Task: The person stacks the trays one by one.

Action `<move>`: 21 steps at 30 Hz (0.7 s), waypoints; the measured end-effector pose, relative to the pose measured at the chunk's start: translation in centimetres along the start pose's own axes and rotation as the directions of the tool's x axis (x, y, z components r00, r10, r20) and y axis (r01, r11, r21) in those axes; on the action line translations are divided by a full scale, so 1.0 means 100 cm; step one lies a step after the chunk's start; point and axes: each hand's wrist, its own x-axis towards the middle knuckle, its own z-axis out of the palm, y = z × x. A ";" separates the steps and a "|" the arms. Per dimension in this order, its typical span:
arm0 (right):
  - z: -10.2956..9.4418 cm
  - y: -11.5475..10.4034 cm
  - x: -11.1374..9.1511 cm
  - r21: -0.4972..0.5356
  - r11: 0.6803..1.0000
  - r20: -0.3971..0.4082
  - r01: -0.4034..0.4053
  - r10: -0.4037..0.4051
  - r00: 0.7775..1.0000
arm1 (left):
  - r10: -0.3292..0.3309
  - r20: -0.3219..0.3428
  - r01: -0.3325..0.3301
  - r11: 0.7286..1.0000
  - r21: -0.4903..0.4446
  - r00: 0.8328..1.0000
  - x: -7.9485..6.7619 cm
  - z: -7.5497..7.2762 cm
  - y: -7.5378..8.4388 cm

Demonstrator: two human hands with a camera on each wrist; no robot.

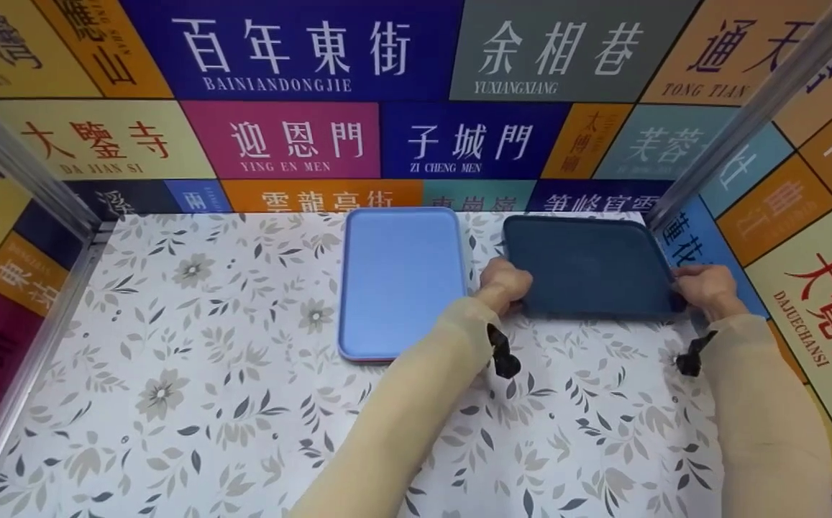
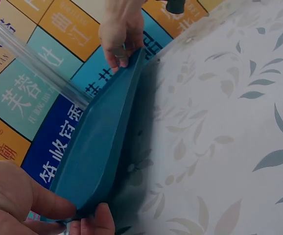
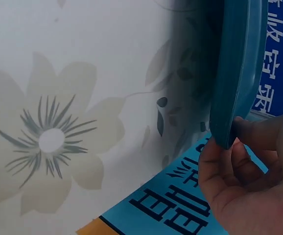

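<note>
A dark teal tray [image 1: 592,266] is held by its two short sides at the back right of the table. My left hand [image 1: 505,282] grips its left edge; in the left wrist view the thumb lies over the rim and fingers are under it. At the opposite edge my right hand [image 1: 707,288] pinches the rim between thumb and fingers, seen closely in the right wrist view beside the tray's corner [image 3: 229,112]. The tray's near side is raised above the cloth, with a shadow beneath. Left of it lies a light blue tray [image 1: 401,280], with a reddish edge showing below its near rim.
A white cloth [image 1: 243,403] with grey flowers and leaves covers the table. Colourful panels with Chinese lettering [image 1: 286,137] stand along the back and both sides. Metal posts [image 1: 739,115] rise at the corners, the right one close behind the dark tray.
</note>
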 end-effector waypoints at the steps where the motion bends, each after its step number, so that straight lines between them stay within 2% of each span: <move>1: -0.001 0.000 -0.004 0.006 1.000 -0.003 0.006 -0.006 1.000 | -0.003 0.000 0.003 1.000 -0.029 1.000 -0.012 -0.006 0.004; 3: -0.003 -0.001 -0.011 0.021 0.999 -0.001 0.026 -0.026 1.000 | 0.000 0.008 0.000 0.996 -0.084 1.000 -0.037 -0.019 0.014; 7: -0.005 -0.008 -0.023 0.045 0.998 -0.010 0.042 -0.041 0.999 | 0.034 0.019 -0.030 0.986 -0.165 0.999 -0.072 -0.039 0.024; 10: -0.005 -0.016 -0.033 0.072 0.997 -0.017 0.038 -0.037 0.999 | 0.069 0.024 -0.063 0.979 -0.192 0.997 -0.088 -0.052 0.025; 16: 0.000 -0.031 -0.054 0.141 0.989 -0.044 0.053 -0.047 0.998 | 0.134 0.039 -0.120 0.959 -0.255 0.990 -0.105 -0.081 0.017; 21: 0.014 -0.035 -0.070 0.290 0.954 -0.015 0.079 -0.078 0.997 | 0.177 0.088 -0.139 0.932 -0.336 0.980 -0.105 -0.107 0.002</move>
